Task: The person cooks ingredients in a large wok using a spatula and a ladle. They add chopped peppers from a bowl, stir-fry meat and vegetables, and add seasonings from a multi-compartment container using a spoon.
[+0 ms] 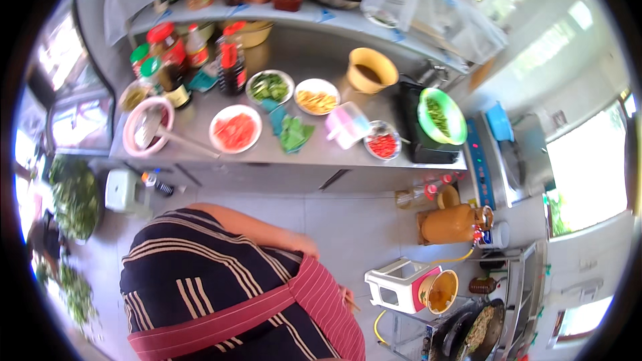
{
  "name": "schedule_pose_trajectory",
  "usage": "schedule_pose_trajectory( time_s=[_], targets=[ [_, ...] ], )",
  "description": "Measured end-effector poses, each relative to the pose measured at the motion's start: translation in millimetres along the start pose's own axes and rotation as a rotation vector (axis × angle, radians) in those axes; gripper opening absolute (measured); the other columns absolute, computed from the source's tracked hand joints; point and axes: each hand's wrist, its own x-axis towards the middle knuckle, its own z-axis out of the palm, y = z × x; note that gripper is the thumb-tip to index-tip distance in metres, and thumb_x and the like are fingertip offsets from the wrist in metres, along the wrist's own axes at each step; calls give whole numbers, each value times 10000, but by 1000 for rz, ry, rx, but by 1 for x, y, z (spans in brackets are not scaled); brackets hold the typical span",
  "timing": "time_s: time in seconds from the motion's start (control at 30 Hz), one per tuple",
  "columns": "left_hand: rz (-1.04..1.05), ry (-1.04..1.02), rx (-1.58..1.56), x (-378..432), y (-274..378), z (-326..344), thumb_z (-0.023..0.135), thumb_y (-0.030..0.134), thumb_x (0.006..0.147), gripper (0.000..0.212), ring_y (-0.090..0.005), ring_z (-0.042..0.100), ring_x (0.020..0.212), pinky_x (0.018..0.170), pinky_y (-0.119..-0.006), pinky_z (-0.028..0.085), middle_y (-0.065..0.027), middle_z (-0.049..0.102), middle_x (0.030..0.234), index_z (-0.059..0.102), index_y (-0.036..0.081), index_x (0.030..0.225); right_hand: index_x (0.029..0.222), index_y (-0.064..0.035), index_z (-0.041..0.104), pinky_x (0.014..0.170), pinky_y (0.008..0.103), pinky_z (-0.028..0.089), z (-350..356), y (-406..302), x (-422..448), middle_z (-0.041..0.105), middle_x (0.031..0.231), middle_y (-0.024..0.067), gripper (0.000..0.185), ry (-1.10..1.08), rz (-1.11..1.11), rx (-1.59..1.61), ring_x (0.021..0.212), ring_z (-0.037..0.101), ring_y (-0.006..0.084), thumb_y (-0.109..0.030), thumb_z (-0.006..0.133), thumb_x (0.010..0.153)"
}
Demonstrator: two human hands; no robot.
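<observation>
My left hand (pixel 309 248) is blurred at the edge of the red striped apron (pixel 321 286); its fingers cannot be made out. Just beyond the apron, the visible fingers of my right hand (pixel 347 296) close on a thin wooden stick (pixel 356 306); the rest of that hand is hidden. To the lower right, a wok (pixel 496 331) holds browned food (pixel 480 328) on a stove. Nearer stands a white plastic stool (pixel 396 286) on its side or tilted, beside a yellow bowl (pixel 441 292) with orange-brown contents.
A steel counter (pixel 301 160) bears plates of sliced red food (pixel 235 129), greens (pixel 271 86) and yellow slices (pixel 317 96), plus sauce bottles (pixel 231 67) and a green colander (pixel 454 120). An orange gas cylinder (pixel 446 224) and hose (pixel 454 261) are on the right.
</observation>
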Motion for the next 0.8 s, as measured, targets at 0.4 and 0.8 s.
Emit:
schedule_pose_trajectory(
  time_s=[0.4, 0.8],
  targets=[
    [-318, 189, -224, -98, 72, 90, 524, 167, 685, 147, -307, 540, 685, 589, -397, 407, -130, 570, 714, 570, 86, 799, 884, 10, 503, 610, 265, 440, -4, 36, -65, 560, 749, 121, 282, -257, 42, -80, 670, 530, 153, -261, 499, 808],
    [-289, 252, -141, -132, 80, 125, 536, 199, 664, 180, -300, 553, 677, 592, -392, 425, -125, 587, 717, 605, 100, 798, 898, 6, 509, 661, 276, 431, -7, 63, -88, 559, 797, 106, 317, -348, 11, -99, 727, 529, 150, -300, 494, 817]
  ],
)
